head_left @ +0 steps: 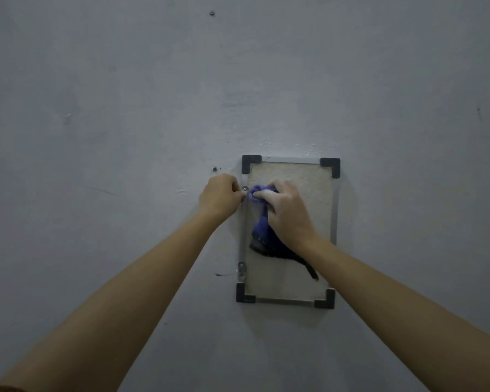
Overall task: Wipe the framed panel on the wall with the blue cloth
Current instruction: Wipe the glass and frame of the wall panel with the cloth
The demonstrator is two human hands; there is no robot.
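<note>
Right hand [287, 210] pressing blue cloth [262, 230] on framed panel [317, 188] — upper left

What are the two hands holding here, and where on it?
Right hand bunches the blue cloth by its upper end; left hand pinches the panel's edge fitting.

A single head-worn wide-angle view faces a grey wall [125, 94] squarely from arm's reach, tilted slightly downward. The framed panel [320, 176] sits right of and below frame centre; both forearms enter from the bottom corners and converge on the panel's upper left edge.
</note>
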